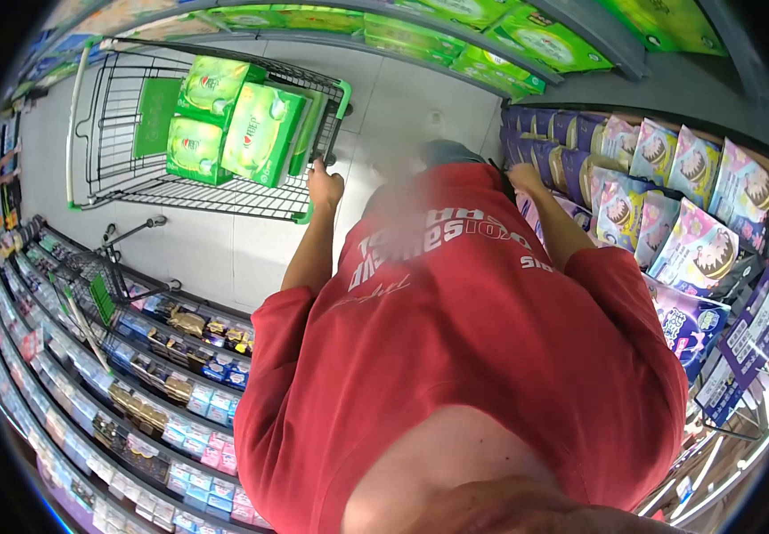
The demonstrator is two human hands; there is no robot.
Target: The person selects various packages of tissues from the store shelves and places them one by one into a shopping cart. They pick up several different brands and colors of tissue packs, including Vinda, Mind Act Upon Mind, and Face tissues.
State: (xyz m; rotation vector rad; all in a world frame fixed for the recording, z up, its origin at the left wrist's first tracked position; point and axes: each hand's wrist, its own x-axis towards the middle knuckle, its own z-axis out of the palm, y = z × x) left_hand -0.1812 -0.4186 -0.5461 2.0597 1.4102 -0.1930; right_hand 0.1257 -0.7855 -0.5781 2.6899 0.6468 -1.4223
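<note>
My left hand [325, 187] is closed around the end rim of a wire shopping cart [215, 206], between its green corner pieces. Inside the cart stand several green tissue packs [258, 133] with white lettering and red hearts, leaning on one another near the end I hold. My right hand [523, 178] hangs beside my hip, its fingers curled. Something dark shows next to it, but what it holds, if anything, is hidden. Close to that hand are purple packs [549, 160] on the right-hand display.
White-and-pink bagged goods [698, 249] fill the right display. Green packs [545, 40] line the far shelf. At lower left, long shelves [157, 418] hold small packages, and a second cart [99, 298] stands beside them. Pale floor tiles [251, 258] lie around the carts.
</note>
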